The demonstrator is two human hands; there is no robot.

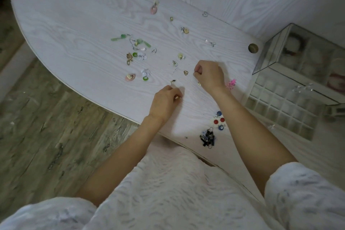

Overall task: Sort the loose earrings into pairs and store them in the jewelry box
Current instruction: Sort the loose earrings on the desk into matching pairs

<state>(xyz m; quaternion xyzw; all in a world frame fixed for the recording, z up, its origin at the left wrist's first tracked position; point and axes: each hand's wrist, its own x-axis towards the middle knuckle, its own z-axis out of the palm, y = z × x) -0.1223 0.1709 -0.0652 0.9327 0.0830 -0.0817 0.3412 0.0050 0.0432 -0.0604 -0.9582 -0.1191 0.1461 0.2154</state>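
Meanwhile, two hands (left (165,100), right (210,75)) each pinching one small earring over the table (74,15).

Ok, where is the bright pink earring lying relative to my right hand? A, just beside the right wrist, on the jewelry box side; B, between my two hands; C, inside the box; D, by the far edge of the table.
A: the bright pink earring lies on the table beside the right hand at its wrist, on the side toward the jewelry box.

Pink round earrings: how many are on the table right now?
2. One pink round earring lies at the far side of the table; the other lies near the table's left edge. The hands could hide more.
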